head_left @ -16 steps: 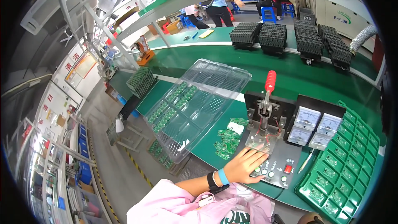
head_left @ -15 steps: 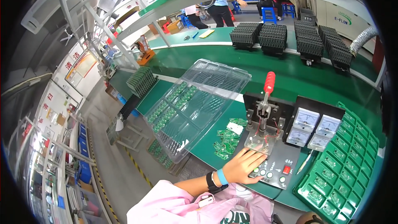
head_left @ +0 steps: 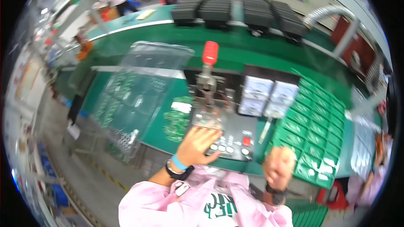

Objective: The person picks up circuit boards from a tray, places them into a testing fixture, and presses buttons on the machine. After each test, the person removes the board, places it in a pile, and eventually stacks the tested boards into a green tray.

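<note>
I see stacked black trays (head_left: pixel 235 10) along the far green worktop (head_left: pixel 261 54) and a corrugated grey hose (head_left: pixel 326 13) at the right.

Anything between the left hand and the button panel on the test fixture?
Nothing visible. The left hand already rests on the front of the dark test fixture, fingers at its row of round buttons. The right hand sits apart, at the near edge of the green tray.
</note>
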Available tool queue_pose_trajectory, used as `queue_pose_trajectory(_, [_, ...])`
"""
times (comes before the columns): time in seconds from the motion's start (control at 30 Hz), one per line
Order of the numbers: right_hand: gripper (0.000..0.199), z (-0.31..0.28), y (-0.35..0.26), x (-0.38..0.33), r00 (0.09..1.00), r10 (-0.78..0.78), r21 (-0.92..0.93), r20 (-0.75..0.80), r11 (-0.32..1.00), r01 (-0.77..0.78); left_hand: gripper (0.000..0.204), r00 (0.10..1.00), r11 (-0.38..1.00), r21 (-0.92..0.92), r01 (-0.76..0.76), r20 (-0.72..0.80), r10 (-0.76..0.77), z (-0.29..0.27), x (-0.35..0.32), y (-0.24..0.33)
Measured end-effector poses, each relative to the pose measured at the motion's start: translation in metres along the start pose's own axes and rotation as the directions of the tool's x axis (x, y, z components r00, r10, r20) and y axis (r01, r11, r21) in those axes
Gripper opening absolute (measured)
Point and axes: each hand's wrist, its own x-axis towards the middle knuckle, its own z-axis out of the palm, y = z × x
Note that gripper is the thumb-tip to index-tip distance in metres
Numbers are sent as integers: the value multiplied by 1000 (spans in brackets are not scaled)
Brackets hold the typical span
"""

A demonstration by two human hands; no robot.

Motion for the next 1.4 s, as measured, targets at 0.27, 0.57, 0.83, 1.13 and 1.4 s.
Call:
queue_pose_trajectory(0.27, [20, -41, 41, -5, 992, -46, -1, -119, 999, 47, 55, 998, 996, -81, -48, 26, 50, -1, 9, -4])
queue_pose_trajectory(0.57, [15, -21, 60, -6, 999, 21, 107, -36, 994, -17, 55, 996, 984, -163, -70, 34, 77, 6, 1, -11])
queue_pose_trajectory(0.83, [14, 5, 70, -7, 997, 58, -10, -47, 998, -59, 46, 995, 985, -140, -98, 2, 99, 11, -3, -12])
queue_pose_trajectory(1.13, [12, 16, 78, -2, 998, 45, -64, -54, 997, -48, 39, 986, 960, -230, -161, -84, 145, 9, -6, -15])
queue_pose_trajectory(1.4, [20, 70, 16, 92, 729, -384, -765, 566, 83, 638, 23, 963, 837, -493, -238, -234, 135, 7, -14, -27])
